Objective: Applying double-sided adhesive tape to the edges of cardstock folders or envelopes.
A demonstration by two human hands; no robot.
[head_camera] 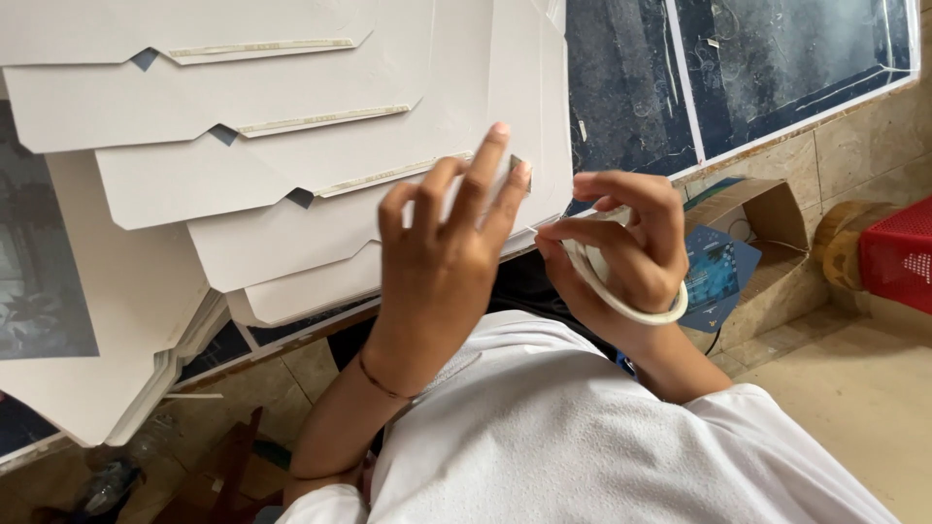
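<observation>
Seated at a dark blue work table (621, 87), looking down over a white shirt (582, 437). Left hand (442, 262) spread open, fingers extended, gripping nothing, fingertips resting on the edge of the nearest grey cardboard sheet (311, 243). Right hand (621, 247) closed around a roll of white double-sided tape (636, 306), ring looped over the fingers, thumb and forefinger pinched just beside the sheet's edge; free end of the tape too thin to make out.

Cardboard sheets fanned in overlapping steps across the table, each flap carrying a pale tape strip (262, 46) along its fold. More flat sheets stacked at the left, overhanging the table edge (116, 388). Open brown carton (767, 209) beside the table on the tiled floor, red plastic crate (898, 257) beyond it.

Likely risks: tape landing crooked or wrinkled if the sheet slides under light fingertip pressure; strip sticking to fingers or folding on itself; fanned sheets shifting out of step; overhanging stack tipping off if nudged.
</observation>
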